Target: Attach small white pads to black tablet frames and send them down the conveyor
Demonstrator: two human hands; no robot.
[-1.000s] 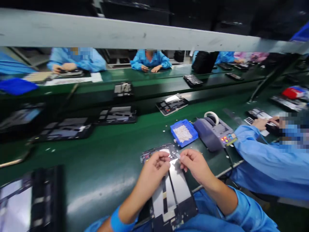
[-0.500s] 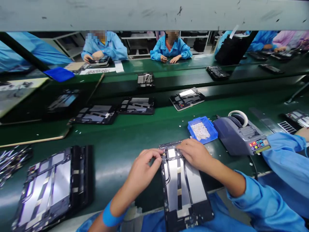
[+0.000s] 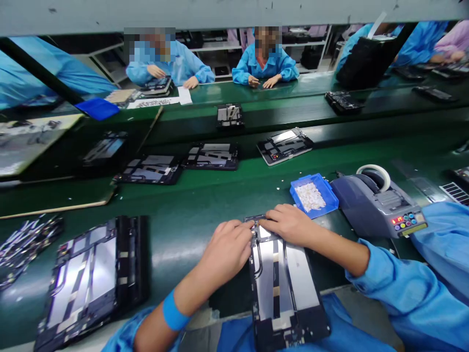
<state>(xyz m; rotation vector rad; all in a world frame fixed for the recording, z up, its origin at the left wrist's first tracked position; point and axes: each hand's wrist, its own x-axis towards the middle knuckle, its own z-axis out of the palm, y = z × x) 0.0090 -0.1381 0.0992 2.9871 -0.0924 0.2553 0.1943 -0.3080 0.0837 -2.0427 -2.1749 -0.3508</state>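
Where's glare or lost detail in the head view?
Head view: white glare on the lower left device; paler sheen on the green bench beside it and on the tablet under the right hand. Same view: two people across the bench are partly pixelated.

1. Green worktop (image 3: 172, 234): opened tablet (image 3: 302, 278) jutting over the near edge.
2. Overlapping tablets (image 3: 100, 266) at that edge, leftward; beside them, heaped thin strips (image 3: 27, 247).
3. Blue tray (image 3: 330, 199) touching tape dispenser (image 3: 366, 210), back from the near edge.
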